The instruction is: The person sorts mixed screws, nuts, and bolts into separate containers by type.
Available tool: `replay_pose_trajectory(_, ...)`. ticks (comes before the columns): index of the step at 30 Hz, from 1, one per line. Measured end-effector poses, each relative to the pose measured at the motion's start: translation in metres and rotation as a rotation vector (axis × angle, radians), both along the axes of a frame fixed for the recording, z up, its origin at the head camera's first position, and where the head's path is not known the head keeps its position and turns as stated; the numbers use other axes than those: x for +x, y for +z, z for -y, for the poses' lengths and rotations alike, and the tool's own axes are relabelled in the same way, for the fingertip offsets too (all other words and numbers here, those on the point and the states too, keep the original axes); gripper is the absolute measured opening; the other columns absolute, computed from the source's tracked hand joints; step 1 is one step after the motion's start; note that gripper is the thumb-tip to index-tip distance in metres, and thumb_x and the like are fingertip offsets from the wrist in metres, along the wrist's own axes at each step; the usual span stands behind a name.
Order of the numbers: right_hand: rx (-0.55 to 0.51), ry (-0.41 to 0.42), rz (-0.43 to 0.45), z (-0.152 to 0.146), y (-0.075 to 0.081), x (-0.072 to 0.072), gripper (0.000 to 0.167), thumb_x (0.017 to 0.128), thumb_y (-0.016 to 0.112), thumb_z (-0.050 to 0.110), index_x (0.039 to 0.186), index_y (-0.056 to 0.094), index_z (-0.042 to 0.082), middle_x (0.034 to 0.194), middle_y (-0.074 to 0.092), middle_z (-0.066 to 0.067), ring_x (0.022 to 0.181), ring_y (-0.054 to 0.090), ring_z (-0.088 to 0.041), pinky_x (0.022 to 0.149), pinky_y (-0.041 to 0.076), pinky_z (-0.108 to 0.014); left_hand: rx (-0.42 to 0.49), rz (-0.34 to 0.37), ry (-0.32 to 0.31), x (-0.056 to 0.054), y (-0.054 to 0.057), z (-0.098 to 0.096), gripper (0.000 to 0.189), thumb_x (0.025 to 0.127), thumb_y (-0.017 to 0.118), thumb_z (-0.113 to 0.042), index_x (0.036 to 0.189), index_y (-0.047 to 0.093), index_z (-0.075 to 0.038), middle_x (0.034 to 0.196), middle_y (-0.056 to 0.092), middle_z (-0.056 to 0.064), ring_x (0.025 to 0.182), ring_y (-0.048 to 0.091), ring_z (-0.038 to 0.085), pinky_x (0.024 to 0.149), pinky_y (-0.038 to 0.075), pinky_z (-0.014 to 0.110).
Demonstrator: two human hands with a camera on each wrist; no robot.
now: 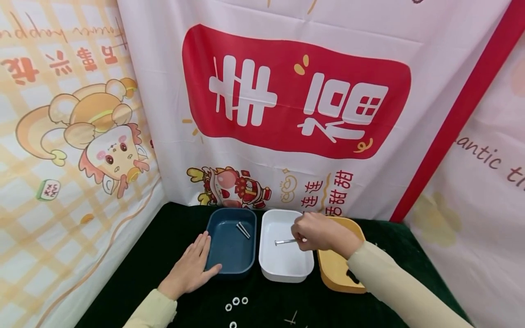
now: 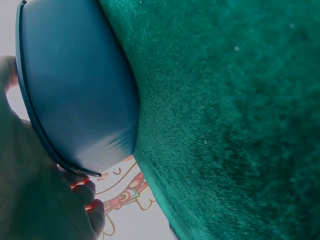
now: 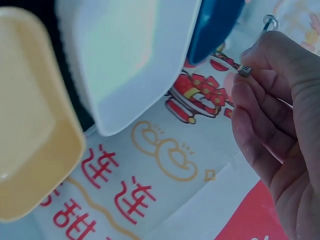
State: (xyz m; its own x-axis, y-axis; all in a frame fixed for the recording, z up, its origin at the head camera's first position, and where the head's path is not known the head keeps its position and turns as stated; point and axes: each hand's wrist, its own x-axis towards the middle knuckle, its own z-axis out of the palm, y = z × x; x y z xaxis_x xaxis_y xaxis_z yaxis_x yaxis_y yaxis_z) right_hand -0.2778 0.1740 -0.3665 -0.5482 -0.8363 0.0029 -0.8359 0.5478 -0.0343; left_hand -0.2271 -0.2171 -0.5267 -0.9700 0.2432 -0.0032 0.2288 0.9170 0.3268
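My right hand (image 1: 317, 232) pinches a long silver bolt (image 1: 285, 242) between thumb and fingers, over the white bin (image 1: 287, 277). In the right wrist view, the bolt's round head (image 3: 271, 22) sticks out on one side of the fingers and its threaded end (image 3: 244, 71) on the other. My left hand (image 1: 190, 266) rests with extended fingers along the left rim of the blue bin (image 1: 229, 266), thumb at the near corner. Two silver metal rods (image 1: 243, 230) lie inside that bin. From the left wrist, the hand (image 2: 40, 185) lies along the bin's rim.
Right of the white bin stands a yellow bin (image 1: 334, 271), partly behind the right arm, with something black (image 1: 352, 276) in it. Several white nuts (image 1: 235, 301) and some thin metal pieces (image 1: 292, 318) lie on the dark green cloth (image 1: 151, 259) in front. Printed curtains (image 1: 229, 155) hang behind.
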Motion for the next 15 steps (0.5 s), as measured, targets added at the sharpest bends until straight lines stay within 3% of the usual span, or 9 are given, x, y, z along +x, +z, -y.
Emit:
replay_pose_trajectory(4,-0.039,-0.012,-0.041,0.017,0.002,-0.007,0.016,0.082,0.080,0.011,0.075,0.068,0.018,0.069,0.058,0.009,0.059,0.045,-0.002,0.053,0.039,-0.017,0.007,0.002,0.000,0.000,-0.001,0.001,0.100,0.102,0.054,-0.065,0.167,0.017,0.002,0.178,0.010,0.019,0.165,0.010,0.042,0.132,0.018,0.064)
replay_pose_trajectory(15,-0.071,-0.137,-0.044,0.069,-0.007,-0.020,0.013,0.086,0.081,0.014,0.079,0.071,0.019,0.071,0.063,0.009,0.063,0.053,-0.009,0.057,0.047,-0.022,0.005,-0.002,-0.003,0.000,-0.001,0.002,0.101,0.101,0.053,-0.067,0.167,0.018,0.001,0.178,0.010,0.019,0.165,0.010,0.041,0.131,0.018,0.064)
